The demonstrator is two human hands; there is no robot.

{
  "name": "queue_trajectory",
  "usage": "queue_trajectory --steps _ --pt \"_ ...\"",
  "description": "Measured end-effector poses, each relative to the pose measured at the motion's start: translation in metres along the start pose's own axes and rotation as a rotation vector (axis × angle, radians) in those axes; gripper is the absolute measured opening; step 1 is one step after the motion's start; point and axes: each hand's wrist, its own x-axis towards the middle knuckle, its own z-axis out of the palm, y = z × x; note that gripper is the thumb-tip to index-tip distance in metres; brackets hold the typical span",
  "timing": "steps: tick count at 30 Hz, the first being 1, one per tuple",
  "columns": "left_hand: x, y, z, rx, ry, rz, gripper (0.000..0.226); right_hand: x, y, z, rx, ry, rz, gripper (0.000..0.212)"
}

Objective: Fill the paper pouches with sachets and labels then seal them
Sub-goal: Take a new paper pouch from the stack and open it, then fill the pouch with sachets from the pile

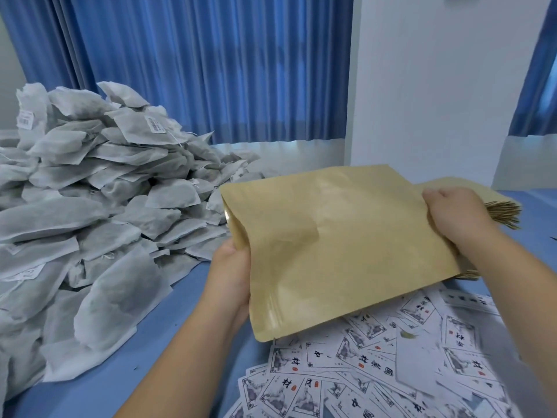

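Head camera looked down on a blue table where, at the far left, a tall heap of grey-white sachets sloped toward the middle, several of them with small printed tags and thin strings. Behind the heap hung a pleated blue curtain. Just right of the heap's foot, our left hand gripped the near left edge of one brown paper pouch, with the fingers curled round that edge and their tips hidden by the paper. We held the pouch up off the table, lying broadly flat and tilted, its left end showing a glossy strip along the seam. We could not tell whether that end gaped open. Below the pouch and toward the lower right, a loose scatter of white labels with ink drawings, black characters and small red stamps covered the table. At the pouch's far right end, our right hand clasped it from above, knuckles toward us and fingers bent over the edge. Just behind that hand lay a stack of more brown pouches, edges fanned. A white wall rose beyond.
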Motion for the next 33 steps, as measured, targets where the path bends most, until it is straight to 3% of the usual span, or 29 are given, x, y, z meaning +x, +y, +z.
queue_trajectory --steps 5,7,9,11,13,16,20,24,28,31,33 --pt "-0.001 -0.003 0.000 -0.036 0.001 0.017 0.017 -0.006 -0.015 0.001 -0.298 0.100 -0.134 0.022" --pt "-0.001 -0.005 0.003 -0.055 -0.012 0.007 0.022 -0.012 -0.028 0.006 -0.337 0.068 -0.290 0.029" --pt "-0.001 -0.009 0.008 -0.051 -0.040 -0.017 0.022 -0.026 -0.047 0.012 -0.255 -0.087 -0.518 0.027" --pt "-0.002 -0.011 0.009 -0.029 -0.044 -0.040 0.021 -0.047 -0.067 0.019 -0.130 -0.371 -0.674 0.025" --pt "-0.002 -0.013 0.009 -0.032 -0.044 -0.042 0.018 -0.065 -0.083 0.026 -0.071 -0.622 -0.737 0.035" --pt "-0.002 -0.015 0.011 -0.044 -0.051 -0.022 0.017 -0.082 -0.102 0.028 -0.059 -0.802 -0.780 0.052" --pt "-0.004 -0.017 0.016 -0.032 -0.014 0.062 0.014 -0.100 -0.125 0.022 -0.058 -0.678 -0.777 0.045" --pt "-0.009 -0.016 0.025 0.020 0.052 0.150 0.012 -0.128 -0.143 0.016 -0.245 -0.565 -0.745 0.056" --pt "-0.013 -0.012 0.035 -0.088 0.035 0.079 0.007 -0.156 -0.155 0.020 -0.468 -0.442 -0.755 0.019" --pt "-0.017 -0.010 0.039 -0.123 0.022 0.073 0.004 -0.165 -0.158 0.022 -0.610 -0.311 -0.767 0.038" --pt "-0.017 -0.012 0.037 -0.071 0.038 0.094 0.029 -0.167 -0.156 0.022 -0.677 -0.295 -0.742 0.040"
